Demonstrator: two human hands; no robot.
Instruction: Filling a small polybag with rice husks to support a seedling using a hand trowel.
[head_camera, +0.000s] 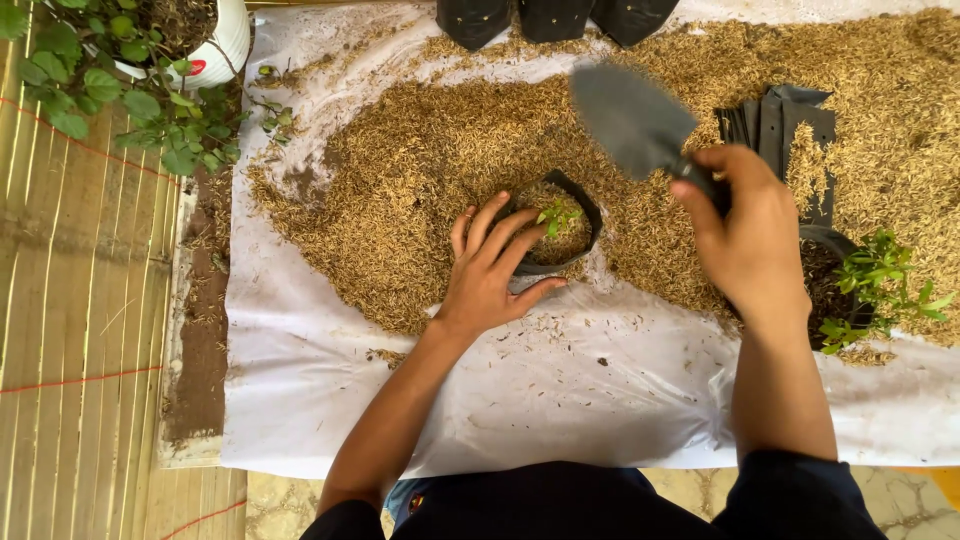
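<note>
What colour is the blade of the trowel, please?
The trowel blade is dark grey, seen in the head view, held in the right hand.

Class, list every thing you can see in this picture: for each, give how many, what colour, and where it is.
husk heap: one, golden brown, spread over the sheet's far half
sheet: one, white, under everything
small grow bag: one, black, centre, filled with husk
seedling: one, green, in the small grow bag
trowel: one, dark grey, blade raised above the heap
bagged plant: one, green in a black bag, right edge
flat bags: a stack, black, far right on the husk
upright bags: three, black, top edge
pot: one, white, top left, leafy plant in it
left hand: steadying the small grow bag
right hand: grip closed on the trowel
</note>
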